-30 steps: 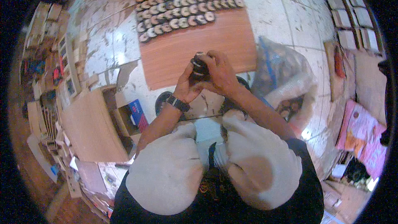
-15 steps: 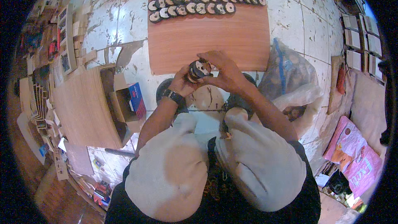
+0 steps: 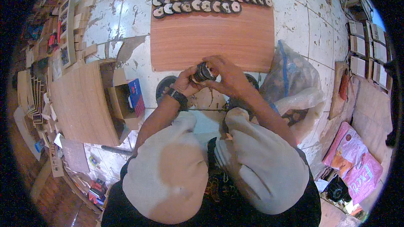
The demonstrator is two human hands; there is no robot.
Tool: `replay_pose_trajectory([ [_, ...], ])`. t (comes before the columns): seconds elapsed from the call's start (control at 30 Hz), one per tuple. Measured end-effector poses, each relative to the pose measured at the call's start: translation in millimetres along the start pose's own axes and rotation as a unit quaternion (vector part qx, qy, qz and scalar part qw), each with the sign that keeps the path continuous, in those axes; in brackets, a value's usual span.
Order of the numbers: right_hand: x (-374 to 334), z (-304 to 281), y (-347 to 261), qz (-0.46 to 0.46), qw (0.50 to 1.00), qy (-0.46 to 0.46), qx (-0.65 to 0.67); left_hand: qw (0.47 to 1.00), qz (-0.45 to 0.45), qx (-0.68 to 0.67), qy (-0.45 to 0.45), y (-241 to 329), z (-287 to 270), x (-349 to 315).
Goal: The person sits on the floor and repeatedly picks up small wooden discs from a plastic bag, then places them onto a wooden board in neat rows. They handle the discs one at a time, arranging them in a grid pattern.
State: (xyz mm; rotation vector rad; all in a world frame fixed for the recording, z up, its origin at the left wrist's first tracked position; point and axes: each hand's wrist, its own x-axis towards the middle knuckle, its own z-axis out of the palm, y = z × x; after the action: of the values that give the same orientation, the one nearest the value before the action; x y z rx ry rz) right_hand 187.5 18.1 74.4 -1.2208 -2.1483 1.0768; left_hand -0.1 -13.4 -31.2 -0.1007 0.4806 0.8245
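Observation:
A short stack of round dark-edged discs [image 3: 205, 72] is held between my two hands, above the near edge of a wood-grain board. My left hand [image 3: 185, 83] is closed around its left side. The fingers of my right hand [image 3: 225, 75] curl over the top and right side of the stack. Beyond my hands, overlapping rows of similar discs [image 3: 202, 5], pale-faced with dark rims and centre holes, lie along the far part of the board [image 3: 210, 38]. How many discs are in the stack I cannot make out.
Right of the board stands a clear plastic sack [image 3: 290, 73] holding round pieces. On the left are an open cardboard box [image 3: 119, 85] with a blue-and-red carton [image 3: 135, 96] and a large wooden box [image 3: 82, 103]. A pink bag [image 3: 355, 159] lies at the lower right.
Both hands stay on the stack, which has tilted so that its dark side edges show more and its pale top face less. My right fingers have shifted over its top.

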Motion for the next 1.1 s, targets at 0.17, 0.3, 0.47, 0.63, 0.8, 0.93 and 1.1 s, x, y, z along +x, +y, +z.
replay_pose_trajectory([
  [0.17,4.3,3.5,6.6,0.039,0.98,0.106,0.165,1.0,-0.016,-0.011,-0.009,2.4,1.3,-0.4],
  [0.3,-2.6,-16.1,14.5,0.253,0.899,0.101,0.342,0.997,-0.051,-0.022,-0.06,7.9,0.3,-1.6],
  [0.47,-4.7,-4.1,8.7,0.06,0.996,0.009,0.063,0.999,-0.041,0.011,-0.015,0.8,0.4,-0.6],
  [0.63,-1.8,7.2,9.5,0.058,0.995,-0.031,0.07,0.999,-0.033,0.015,-0.031,0.6,4.0,-3.0],
  [0.8,-9.9,-15.8,19.6,0.265,0.882,0.082,0.381,0.989,-0.078,-0.058,-0.114,8.0,9.7,-3.1],
  [0.93,-10.2,-17.9,18.5,0.204,0.946,0.038,0.247,0.994,-0.075,-0.03,-0.071,5.6,6.1,0.4],
  [1.1,-7.8,6.9,8.1,0.041,0.998,-0.04,0.0,0.999,-0.033,0.0,0.032,-2.6,-3.9,2.5],
])
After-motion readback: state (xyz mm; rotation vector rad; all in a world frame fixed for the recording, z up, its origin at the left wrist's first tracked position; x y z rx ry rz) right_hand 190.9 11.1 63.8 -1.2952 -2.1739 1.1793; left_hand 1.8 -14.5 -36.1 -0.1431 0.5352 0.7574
